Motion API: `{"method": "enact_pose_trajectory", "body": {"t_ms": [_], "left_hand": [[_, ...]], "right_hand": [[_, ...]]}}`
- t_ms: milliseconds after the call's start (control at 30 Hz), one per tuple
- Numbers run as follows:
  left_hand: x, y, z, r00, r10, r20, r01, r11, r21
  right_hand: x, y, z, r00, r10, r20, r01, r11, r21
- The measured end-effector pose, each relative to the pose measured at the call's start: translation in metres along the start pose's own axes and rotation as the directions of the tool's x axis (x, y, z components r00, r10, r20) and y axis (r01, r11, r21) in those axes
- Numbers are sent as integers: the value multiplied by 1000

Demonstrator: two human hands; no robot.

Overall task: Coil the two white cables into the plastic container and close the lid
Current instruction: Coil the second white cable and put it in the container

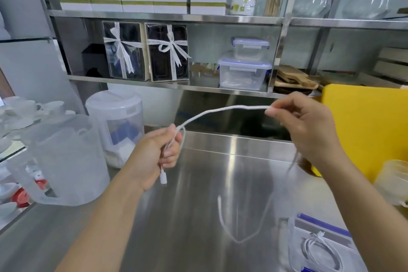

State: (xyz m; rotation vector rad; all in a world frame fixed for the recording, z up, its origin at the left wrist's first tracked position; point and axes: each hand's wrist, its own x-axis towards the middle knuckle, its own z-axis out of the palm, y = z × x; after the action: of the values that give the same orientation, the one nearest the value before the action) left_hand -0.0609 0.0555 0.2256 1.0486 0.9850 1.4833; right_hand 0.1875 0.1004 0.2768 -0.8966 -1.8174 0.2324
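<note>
A white cable (220, 111) stretches between both hands above the steel counter. My left hand (154, 157) grips it near one end, with a small loop by the thumb and the plug (163, 178) dangling below the fist. My right hand (302, 121) pinches it further along, and the rest hangs down blurred, its free end (220, 207) swinging over the counter. An open clear plastic container (295, 247) with blue clips sits at the lower right. A second white cable (320, 252) lies coiled inside it.
A frosted plastic pitcher (64, 159) stands at the left, a white canister (117, 121) behind it. A yellow cutting board (364, 130) leans at the right, next to a tub (395, 181). Shelves hold boxes and lidded containers (245, 73). White cups (26, 108) sit at far left.
</note>
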Motion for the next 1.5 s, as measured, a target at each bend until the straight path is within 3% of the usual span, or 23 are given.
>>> {"method": "enact_pose_trajectory", "body": {"t_ms": [100,167,233,367,533,667,800,867,933,1000,1033,1067,1133,1167,1233,1267,1333,1500], "left_hand": [[-9,-10,7,977,-15,211,36,995,-92],[-15,-18,13,923,-14,385,46,996,-75],[-18,-24,20,862,-1,507,47,996,-77],[-20,-22,29,790,52,611,218,907,-360],[-18,-23,24,859,-22,511,219,919,-328],[-15,-29,21,853,-31,521,203,940,-275],[-10,-30,24,895,-87,437,209,948,-238],[-5,-33,19,918,-108,382,259,892,-371],[2,-37,12,924,-25,381,246,802,-544],[6,-35,6,939,42,341,214,705,-676],[8,-34,4,968,23,251,161,708,-687],[8,-31,3,989,-12,145,106,742,-662],[6,-28,5,999,-48,25,54,794,-606],[5,-27,7,998,-55,12,52,801,-596],[7,-32,10,996,-81,30,83,815,-574],[7,-34,11,994,-92,53,105,832,-545],[7,-38,14,989,-92,117,136,875,-465],[2,-49,27,968,-134,211,188,948,-259]], "right_hand": [[10,1,-4,993,8,-115,-14,999,-51],[13,7,0,992,20,-122,-35,992,-120],[14,19,8,995,74,-60,-84,977,-194],[-3,42,28,969,167,185,-110,953,-281],[-27,53,41,890,225,397,-87,938,-335],[-38,57,53,827,294,479,-116,924,-365],[-56,68,67,675,502,540,-389,865,-318],[-67,68,68,593,581,557,-553,797,-242],[-75,68,65,547,636,545,-739,672,-43],[-82,70,61,510,647,567,-832,539,132],[-86,72,59,516,642,567,-837,519,174],[-89,73,59,547,637,543,-819,543,187],[-93,80,61,693,596,406,-666,745,42],[-95,83,62,777,522,352,-509,850,-137],[-98,86,66,877,289,384,-107,896,-430],[-99,85,68,886,155,437,85,873,-481],[-101,73,69,845,-42,534,315,845,-432],[-93,28,54,712,-217,668,492,833,-254]]}}
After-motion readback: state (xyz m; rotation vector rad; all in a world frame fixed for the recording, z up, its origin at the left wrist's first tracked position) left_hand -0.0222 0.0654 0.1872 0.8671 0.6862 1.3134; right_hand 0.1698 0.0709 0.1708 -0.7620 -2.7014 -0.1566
